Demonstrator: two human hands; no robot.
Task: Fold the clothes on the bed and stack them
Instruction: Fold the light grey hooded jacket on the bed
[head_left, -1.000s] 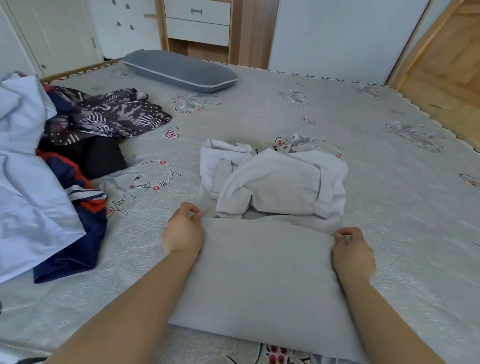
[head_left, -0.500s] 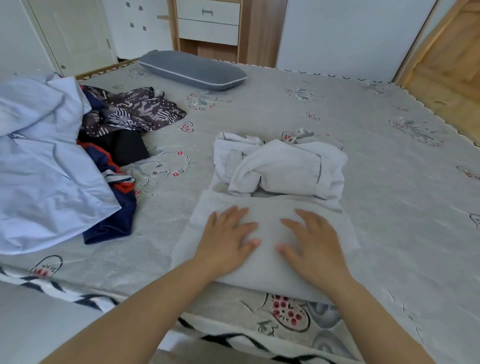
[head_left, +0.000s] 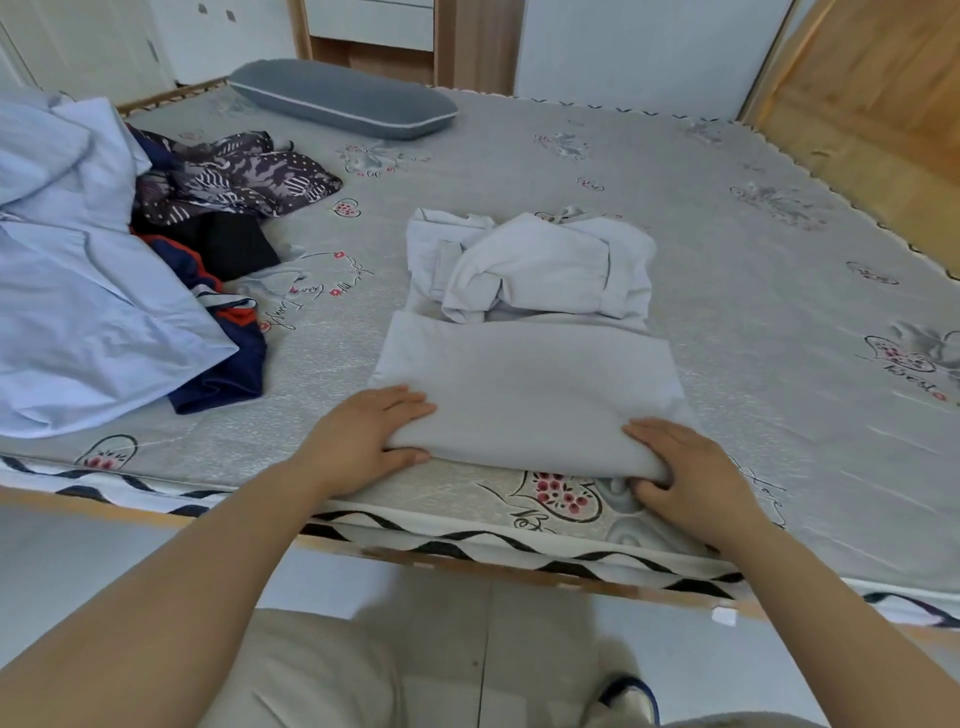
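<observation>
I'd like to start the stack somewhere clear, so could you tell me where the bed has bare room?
Bare mattress stretches right of the grey folded garment to the bed's right edge, and beyond the bundled light-grey clothes toward the grey pillow. The left side is crowded: light-blue shirt, patterned dark cloth.

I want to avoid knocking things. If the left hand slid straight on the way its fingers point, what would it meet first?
The left hand points right along the folded grey garment; it would probably meet the right hand first.

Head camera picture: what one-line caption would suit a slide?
Both hands, left and right, grip the near edge of a folded grey garment on the bed.
</observation>
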